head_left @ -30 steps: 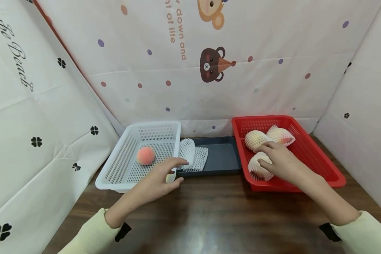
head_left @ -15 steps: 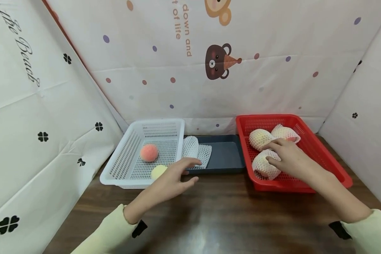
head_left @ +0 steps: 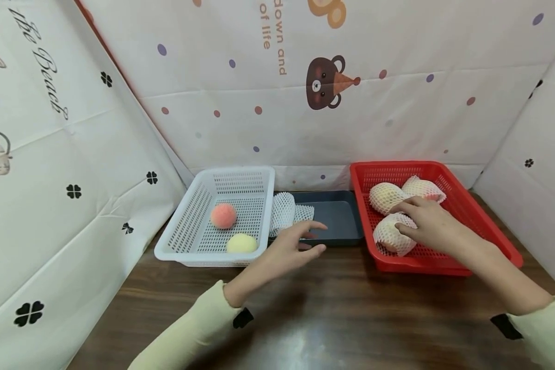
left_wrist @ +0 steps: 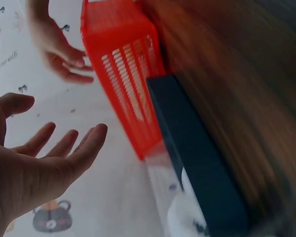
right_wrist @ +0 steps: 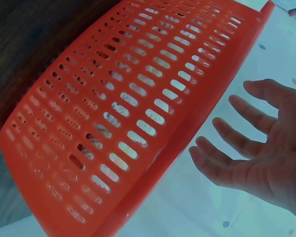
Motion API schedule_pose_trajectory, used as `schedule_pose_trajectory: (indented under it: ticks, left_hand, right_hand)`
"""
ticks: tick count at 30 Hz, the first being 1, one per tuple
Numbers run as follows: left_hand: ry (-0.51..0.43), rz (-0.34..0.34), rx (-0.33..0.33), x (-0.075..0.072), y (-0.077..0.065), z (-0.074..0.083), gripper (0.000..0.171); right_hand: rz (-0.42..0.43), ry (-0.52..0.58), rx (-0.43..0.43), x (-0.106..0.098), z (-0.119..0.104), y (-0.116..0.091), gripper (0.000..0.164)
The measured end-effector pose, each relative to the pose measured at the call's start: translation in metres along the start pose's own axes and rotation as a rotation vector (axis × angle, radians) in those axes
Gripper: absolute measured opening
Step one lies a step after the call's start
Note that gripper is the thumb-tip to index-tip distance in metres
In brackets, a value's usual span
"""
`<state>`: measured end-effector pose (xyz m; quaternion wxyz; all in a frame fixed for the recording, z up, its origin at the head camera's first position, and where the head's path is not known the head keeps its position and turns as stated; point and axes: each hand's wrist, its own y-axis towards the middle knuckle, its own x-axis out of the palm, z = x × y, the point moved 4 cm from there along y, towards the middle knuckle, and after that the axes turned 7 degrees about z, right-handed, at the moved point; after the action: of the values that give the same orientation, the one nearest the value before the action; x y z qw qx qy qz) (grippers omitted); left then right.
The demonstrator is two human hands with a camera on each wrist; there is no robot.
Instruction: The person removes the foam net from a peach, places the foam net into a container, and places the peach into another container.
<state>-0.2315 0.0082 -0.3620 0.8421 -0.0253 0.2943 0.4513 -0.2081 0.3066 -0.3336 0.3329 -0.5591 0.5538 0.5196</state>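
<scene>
- The front net-wrapped ball (head_left: 389, 238) sits in the red basket (head_left: 423, 265), near its front left corner.
- Right hand (head_left: 427, 219): above that ball, thumb and fingers apart and gripping nothing; whether a fingertip touches the net I cannot tell.
- Behind the ball, in the same basket, lie a yellowish wrapped ball (head_left: 384, 196) and a pinkish wrapped ball (head_left: 423, 188).
- Left hand (head_left: 287, 249): by the front edge of the dark tray (head_left: 336, 222), fingers apart, holding nothing.
- White foam nets (head_left: 283, 210) lie in the tray's left part.
- Left of the tray, the white basket (head_left: 191, 257) holds a coral ball (head_left: 223, 216) and a yellow ball (head_left: 241, 243).
- All three containers stand on the wooden table (head_left: 333, 303), before a printed cloth (head_left: 203, 139).
</scene>
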Motion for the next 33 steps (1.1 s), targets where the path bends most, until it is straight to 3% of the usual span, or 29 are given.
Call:
schedule_pose_trajectory:
  ticks: [7,13,17,22,28,33]
  left_hand:
    - [-0.113,-0.032,-0.085,0.036,0.024,-0.006,0.047]
    - [-0.381,-0.046,-0.255,0.073,0.040,-0.018,0.053]
    - [-0.509,-0.018,-0.355,0.093,0.051,-0.021,0.060]
    - [-0.606,0.003,-0.390,0.104,0.063,-0.019,0.060]
    - [-0.684,0.023,-0.436,0.110,0.070,-0.019,0.053]
    - [-0.809,0.007,-0.469,0.114,0.073,-0.019,0.047]
  right_hand:
    - [-0.028,-0.008,0.008,0.002,0.003,0.002,0.053]
    - [-0.066,-0.021,-0.013,0.009,0.007,0.006,0.051]
    - [-0.076,-0.040,-0.042,0.012,0.010,0.009,0.046]
    - [-0.095,-0.040,-0.060,0.012,0.011,0.010,0.046]
    - [-0.173,-0.033,-0.074,0.012,0.011,0.017,0.054]
    - [-0.252,-0.019,-0.066,0.013,0.011,0.026,0.063]
